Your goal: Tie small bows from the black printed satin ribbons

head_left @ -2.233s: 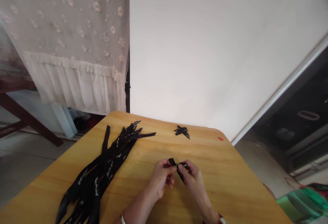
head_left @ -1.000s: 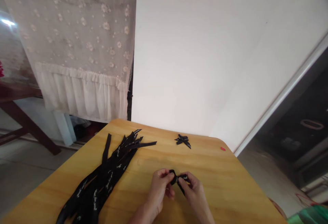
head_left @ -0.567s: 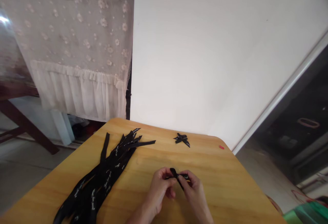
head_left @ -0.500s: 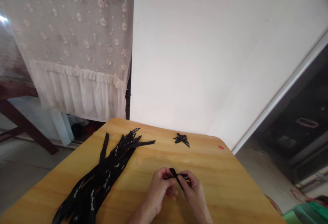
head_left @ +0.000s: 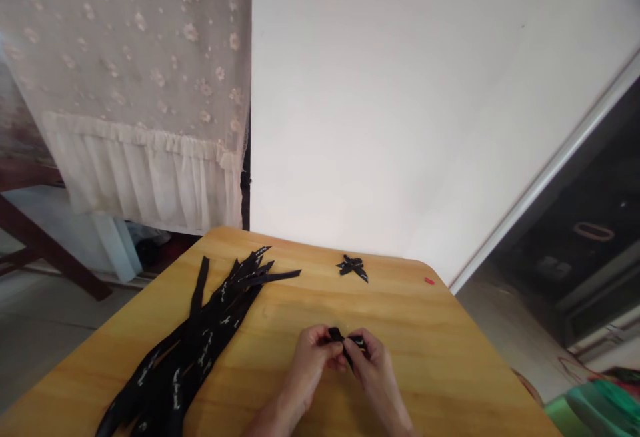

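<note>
Above the front part of the wooden table, my left hand (head_left: 311, 358) and my right hand (head_left: 374, 360) pinch a black ribbon (head_left: 335, 334) between them. The ribbon is looped at the middle, with a loop standing up by my left fingertips and a tail hanging down between the hands. White lettering shows on the piece under my right fingers. Both hands are closed, thumbs against forefingers, and the fingers cover much of the ribbon. Farther back on the table lies a black ribbon bow (head_left: 353, 267) with pale lettering.
A heap of loose black ribbon strips (head_left: 215, 330) with white writing covers the left of the wooden table (head_left: 440, 357). Near the back right corner lies a small red piece (head_left: 429, 281). A white wall (head_left: 340, 104) rises behind the table, and a lace curtain (head_left: 150, 90) hangs left.
My fingers have drawn in closer around the ribbon's middle, and the left hand's lower fingers have curled in. The view has shifted slightly; the bow and the heap lie as before.
</note>
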The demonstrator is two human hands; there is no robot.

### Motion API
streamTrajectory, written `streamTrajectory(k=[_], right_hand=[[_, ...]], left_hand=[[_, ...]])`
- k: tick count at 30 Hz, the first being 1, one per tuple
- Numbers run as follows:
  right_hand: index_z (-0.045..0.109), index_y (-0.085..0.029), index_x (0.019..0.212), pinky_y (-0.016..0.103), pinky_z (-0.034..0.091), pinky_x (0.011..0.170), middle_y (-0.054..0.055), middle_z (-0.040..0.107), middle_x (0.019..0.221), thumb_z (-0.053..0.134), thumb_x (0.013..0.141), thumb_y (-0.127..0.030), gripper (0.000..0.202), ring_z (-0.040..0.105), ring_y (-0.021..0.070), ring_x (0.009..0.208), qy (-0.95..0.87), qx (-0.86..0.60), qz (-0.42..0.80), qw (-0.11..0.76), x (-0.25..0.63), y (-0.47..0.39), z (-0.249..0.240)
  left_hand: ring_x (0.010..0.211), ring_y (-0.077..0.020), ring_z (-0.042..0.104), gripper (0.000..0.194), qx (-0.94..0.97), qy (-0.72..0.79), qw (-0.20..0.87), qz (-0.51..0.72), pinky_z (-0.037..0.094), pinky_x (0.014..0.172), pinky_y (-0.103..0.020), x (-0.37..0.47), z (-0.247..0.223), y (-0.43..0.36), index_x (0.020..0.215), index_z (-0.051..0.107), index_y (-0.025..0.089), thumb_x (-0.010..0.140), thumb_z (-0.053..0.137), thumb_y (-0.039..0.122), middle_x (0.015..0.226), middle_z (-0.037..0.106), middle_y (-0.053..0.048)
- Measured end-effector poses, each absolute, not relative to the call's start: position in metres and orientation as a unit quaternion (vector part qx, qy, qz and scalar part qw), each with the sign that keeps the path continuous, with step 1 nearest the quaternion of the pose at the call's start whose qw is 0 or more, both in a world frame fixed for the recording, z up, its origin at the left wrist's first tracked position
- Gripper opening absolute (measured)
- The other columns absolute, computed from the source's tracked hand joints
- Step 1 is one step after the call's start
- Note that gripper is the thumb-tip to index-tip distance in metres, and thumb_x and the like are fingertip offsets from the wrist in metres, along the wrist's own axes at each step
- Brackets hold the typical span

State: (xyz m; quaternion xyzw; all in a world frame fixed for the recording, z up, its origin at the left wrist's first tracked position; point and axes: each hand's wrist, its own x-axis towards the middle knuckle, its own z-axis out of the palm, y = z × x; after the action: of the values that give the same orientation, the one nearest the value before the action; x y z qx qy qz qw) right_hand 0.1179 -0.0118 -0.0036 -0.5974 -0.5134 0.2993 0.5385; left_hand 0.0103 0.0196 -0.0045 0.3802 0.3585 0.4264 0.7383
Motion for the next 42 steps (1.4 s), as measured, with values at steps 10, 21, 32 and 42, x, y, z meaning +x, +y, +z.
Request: streamTrajectory(k=[10,21,32,42], right_hand=[[0.055,-0.016,0.060,0.019,0.038,0.045,-0.001,0.053,0.051,0.054,0.069,-0.040,0.025,0.048,0.0120,0.048,-0.530,-0.611,0.273,0.521,0.117,-0.014,-0.002],[0.053,-0.016,0.059,0.019,0.037,0.046,-0.001,0.053,0.051,0.052,0.070,-0.035,0.022,0.048,0.0120,0.049,-0.543,-0.613,0.265,0.510,0.117,-0.013,-0.001],[0.053,-0.015,0.057,0.019,0.036,0.043,-0.001,0.052,0.049,0.054,0.067,-0.034,0.022,0.048,0.0116,0.047,-0.504,-0.609,0.315,0.526,0.117,-0.013,-0.002],[0.061,-0.014,0.072,0.023,0.043,0.053,0.005,0.064,0.069,0.057,0.064,-0.024,0.013,0.057,0.0182,0.067,-0.530,-0.567,0.401,0.486,0.123,-0.012,0.002]], left_hand=[[0.033,-0.0069,0.047,0.025,0.354,0.385,0.733,0.434,0.038,0.031,-0.020,0.005,0.003,0.017,0.067,0.048,0.015,0.053,0.064,0.029,0.057,0.052,0.005],[0.027,-0.0040,0.041,0.023,0.325,0.367,0.742,0.456,0.030,0.026,-0.017,0.005,-0.002,0.018,0.068,0.050,0.015,0.057,0.063,0.030,0.053,0.050,0.006],[0.046,-0.0094,0.053,0.018,0.325,0.350,0.764,0.433,0.044,0.044,-0.022,0.012,-0.006,0.014,0.061,0.053,0.011,0.052,0.067,0.019,0.054,0.056,0.000],[0.033,-0.0068,0.047,0.020,0.297,0.372,0.757,0.447,0.033,0.030,-0.015,0.003,-0.003,0.019,0.060,0.050,0.013,0.053,0.067,0.021,0.044,0.051,0.004]])
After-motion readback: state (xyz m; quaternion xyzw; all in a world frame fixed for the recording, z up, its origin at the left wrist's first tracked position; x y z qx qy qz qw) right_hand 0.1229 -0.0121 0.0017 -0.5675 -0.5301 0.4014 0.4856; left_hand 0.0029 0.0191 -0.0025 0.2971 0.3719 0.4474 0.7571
